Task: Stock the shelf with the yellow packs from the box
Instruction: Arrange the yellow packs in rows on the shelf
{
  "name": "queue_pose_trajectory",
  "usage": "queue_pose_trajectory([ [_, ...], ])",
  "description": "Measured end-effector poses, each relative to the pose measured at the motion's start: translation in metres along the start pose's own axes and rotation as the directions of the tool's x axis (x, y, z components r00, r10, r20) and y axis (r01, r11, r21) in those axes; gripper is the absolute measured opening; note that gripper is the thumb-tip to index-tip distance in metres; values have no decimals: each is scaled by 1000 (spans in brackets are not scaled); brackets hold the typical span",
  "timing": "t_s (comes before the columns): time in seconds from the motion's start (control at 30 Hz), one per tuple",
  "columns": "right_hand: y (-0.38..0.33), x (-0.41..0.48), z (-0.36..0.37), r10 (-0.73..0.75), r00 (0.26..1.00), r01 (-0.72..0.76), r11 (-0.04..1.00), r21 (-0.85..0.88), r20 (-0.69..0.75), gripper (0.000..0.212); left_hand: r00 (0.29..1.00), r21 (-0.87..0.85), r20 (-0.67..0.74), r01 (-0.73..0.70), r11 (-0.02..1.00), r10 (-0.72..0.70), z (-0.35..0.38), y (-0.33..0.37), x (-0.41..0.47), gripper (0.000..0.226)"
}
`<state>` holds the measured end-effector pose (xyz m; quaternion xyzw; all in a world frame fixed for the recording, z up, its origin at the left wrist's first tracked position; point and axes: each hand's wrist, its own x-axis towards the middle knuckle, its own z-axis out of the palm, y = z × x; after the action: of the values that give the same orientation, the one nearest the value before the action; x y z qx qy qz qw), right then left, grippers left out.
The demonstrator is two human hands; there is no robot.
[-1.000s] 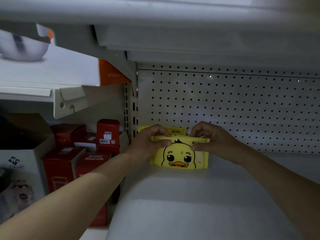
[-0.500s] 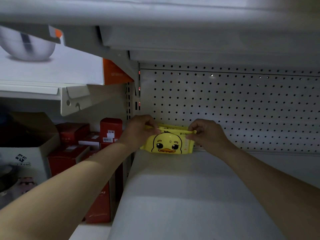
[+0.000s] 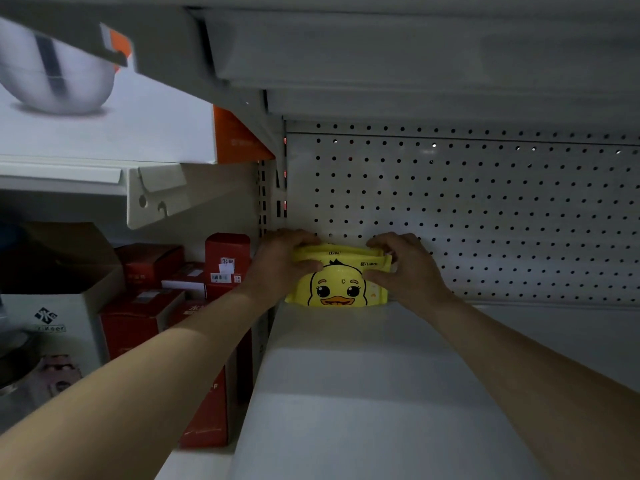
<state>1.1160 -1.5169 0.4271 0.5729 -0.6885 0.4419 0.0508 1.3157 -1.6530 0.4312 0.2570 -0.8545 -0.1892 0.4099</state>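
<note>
- Where the shelf (image 3: 363, 393) meets the pegboard (image 3: 485, 220), at centre frame, lies the stocking spot: one shelf board, one back panel.
- Carton (image 3: 79, 306), centre left: one, open-topped. Whether it is the supply box cannot be told.
- Red boxes (image 3: 138, 323), left of the shelf: at least five; the dim light prevents an exact count.
- Left hand (image 3: 280, 265): one. Fingers are curled over the packs' upper left corner, thumb on the front face, gripping.
- Right hand (image 3: 405, 271): one. Fingers are curled over the upper right corner, thumb on the front, gripping.
- Packs (image 3: 337, 289): at least two by their top edges, perhaps three.
  - They stand on a long edge at the shelf's far left corner, close before the pegboard, duck face toward the camera.
  - Long axis runs left to right, parallel to the pegboard.
  - They lie between the hands, neither hand nearer.
  - Judged next move: let go and draw both hands toward lower frame without tipping the packs forward.
</note>
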Motion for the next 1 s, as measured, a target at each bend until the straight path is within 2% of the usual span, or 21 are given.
queue_pose_trajectory([
  [0.1,-1,-1,4,2,1000,-1,999,-53,14,46,998,1,30,52,999,-52,1,1,2,37],
  [0.3,-15,-4,0,76,995,-60,969,-241,58,52,989,215,56,124,969,-139,7,10,9,32],
  [0.4,-21,-13,-12,136,989,-115,958,-261,65,64,982,212,75,155,965,-174,5,18,7,43],
  [0.5,-27,-27,-33,191,979,-167,955,-244,77,62,980,167,42,185,968,-195,-5,34,1,54],
  [0.7,-59,-73,-73,233,957,-157,917,-367,174,62,939,102,93,322,941,-332,-24,87,-43,70],
  [0.8,-77,-103,-97,244,938,-131,907,-401,246,63,920,139,131,351,926,-369,-31,128,-81,71],
  [1.0,-116,-178,-160,286,891,-76,859,-506,353,64,876,100,173,439,893,-451,-40,215,-168,71],
])
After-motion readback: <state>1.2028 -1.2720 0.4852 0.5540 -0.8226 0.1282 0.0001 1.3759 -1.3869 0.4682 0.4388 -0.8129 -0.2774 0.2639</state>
